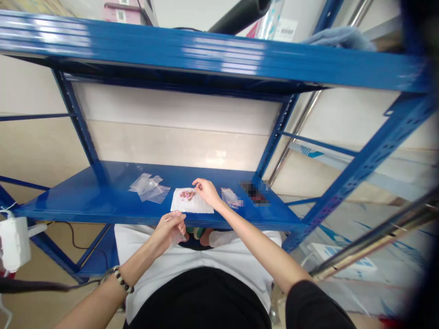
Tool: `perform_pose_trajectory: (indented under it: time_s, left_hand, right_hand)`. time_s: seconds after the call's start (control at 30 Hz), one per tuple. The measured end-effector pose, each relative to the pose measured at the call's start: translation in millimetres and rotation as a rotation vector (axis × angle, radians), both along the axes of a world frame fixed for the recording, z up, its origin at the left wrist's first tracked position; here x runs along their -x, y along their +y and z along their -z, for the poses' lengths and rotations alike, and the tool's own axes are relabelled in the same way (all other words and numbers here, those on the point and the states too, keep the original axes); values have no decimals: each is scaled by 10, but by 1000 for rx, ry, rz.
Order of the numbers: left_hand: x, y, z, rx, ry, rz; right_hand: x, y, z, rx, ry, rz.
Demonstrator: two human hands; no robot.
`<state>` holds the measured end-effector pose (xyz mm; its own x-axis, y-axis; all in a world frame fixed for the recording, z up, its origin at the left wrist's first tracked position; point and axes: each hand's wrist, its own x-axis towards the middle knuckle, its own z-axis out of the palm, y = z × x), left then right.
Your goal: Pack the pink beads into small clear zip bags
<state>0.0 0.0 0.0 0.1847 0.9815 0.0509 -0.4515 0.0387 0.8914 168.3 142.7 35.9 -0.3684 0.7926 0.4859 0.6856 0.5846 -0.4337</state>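
Note:
On the blue shelf lies a white sheet of paper (202, 208) with a small heap of pink and gold bead-like pieces (187, 195) on it. My right hand (206, 191) hovers at the right side of the heap, fingers curled and pinched together; anything between the fingertips is too small to make out. Just in front of the shelf edge, my left hand (173, 226) is closed on a small clear plastic bag (178, 236), partly hidden by the fingers. Several clear zip bags (150, 186) lie spread to the left of the paper.
Right of the paper sit more small bags (231, 198) with pinkish contents, and a blurred dark object (255, 193). An upper blue shelf beam (206, 50) crosses above my hands. A white plug adapter (14, 244) hangs at the left.

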Motion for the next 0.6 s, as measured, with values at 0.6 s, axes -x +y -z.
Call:
perform_pose_trajectory:
  time_s: [0.6]
  left_hand:
    - [262,174,-64,24,-234,-175]
  right_hand:
    - [-143,356,354,-113,-85,-69]
